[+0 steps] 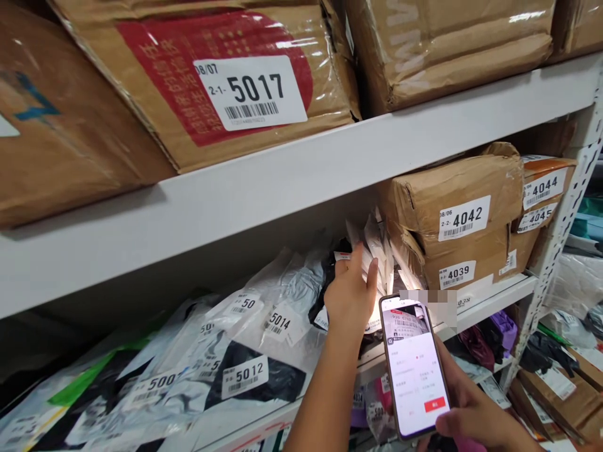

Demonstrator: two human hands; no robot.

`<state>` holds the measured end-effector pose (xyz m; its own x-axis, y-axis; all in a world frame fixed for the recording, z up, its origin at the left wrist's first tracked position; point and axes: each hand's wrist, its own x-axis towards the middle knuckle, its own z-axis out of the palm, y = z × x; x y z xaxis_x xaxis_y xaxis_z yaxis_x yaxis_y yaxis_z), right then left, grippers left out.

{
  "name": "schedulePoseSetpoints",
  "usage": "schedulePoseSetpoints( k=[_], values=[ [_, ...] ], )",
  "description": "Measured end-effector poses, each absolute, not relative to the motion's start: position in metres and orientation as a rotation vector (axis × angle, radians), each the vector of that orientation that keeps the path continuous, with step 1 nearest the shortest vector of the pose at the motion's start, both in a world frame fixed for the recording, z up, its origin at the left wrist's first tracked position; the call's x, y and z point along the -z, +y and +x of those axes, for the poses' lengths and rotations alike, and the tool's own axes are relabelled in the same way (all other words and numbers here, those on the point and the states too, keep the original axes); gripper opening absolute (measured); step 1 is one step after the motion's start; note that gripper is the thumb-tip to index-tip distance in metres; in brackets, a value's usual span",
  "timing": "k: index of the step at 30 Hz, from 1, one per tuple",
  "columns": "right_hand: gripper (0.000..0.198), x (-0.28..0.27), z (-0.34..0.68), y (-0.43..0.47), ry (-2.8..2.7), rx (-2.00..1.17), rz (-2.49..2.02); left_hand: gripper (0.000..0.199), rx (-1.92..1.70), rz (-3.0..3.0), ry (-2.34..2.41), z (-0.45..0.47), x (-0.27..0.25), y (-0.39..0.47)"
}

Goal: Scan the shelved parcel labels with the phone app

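Observation:
My left hand (349, 292) reaches into the lower shelf, index finger and thumb apart, against several upright white plastic mailer bags (372, 248). Its other fingers are partly hidden beside a dark package. A smartphone (414, 370) rests in my right hand (464, 402), with the thumb at the lower edge of its screen. The screen shows a camera picture of a label above a form with a red button. Bright light falls on the bags and a label just behind the phone.
Labelled plastic parcels, among them a bag marked 5014 (281, 323) and a dark one marked 5012 (245, 376), fill the shelf leftward. Cartons marked 4042 (464, 218) stand at right. Above runs a white shelf beam (301, 169) bearing a carton marked 5017 (155, 150).

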<state>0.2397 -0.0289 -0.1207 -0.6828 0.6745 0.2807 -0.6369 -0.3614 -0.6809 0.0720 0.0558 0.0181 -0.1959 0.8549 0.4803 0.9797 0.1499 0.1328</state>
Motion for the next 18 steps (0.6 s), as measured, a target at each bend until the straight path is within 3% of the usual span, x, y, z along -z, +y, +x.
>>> schedulePoseSetpoints(
  k=[4,10,12,16,18],
  values=[
    [0.119,0.119,0.243,-0.034,-0.956,-2.096,-0.118,0.032,0.532,-1.778,-2.222,0.069,-0.027,0.062],
    [0.125,0.133,0.25,-0.033,-0.894,-2.121,-0.134,0.051,0.535,-1.805,-2.315,0.051,-0.025,0.05],
    [0.126,0.135,0.251,-0.032,-0.882,-2.125,-0.117,0.049,0.471,-1.699,-2.327,0.053,-0.027,0.045],
    [0.124,0.128,0.25,-0.031,-0.876,-2.147,-0.131,0.031,0.447,-1.547,-1.902,0.053,-0.021,0.041],
    [0.12,0.121,0.247,-0.03,-0.9,-2.15,-0.136,0.031,0.383,-1.68,-1.691,0.047,-0.013,0.045]
  ],
)
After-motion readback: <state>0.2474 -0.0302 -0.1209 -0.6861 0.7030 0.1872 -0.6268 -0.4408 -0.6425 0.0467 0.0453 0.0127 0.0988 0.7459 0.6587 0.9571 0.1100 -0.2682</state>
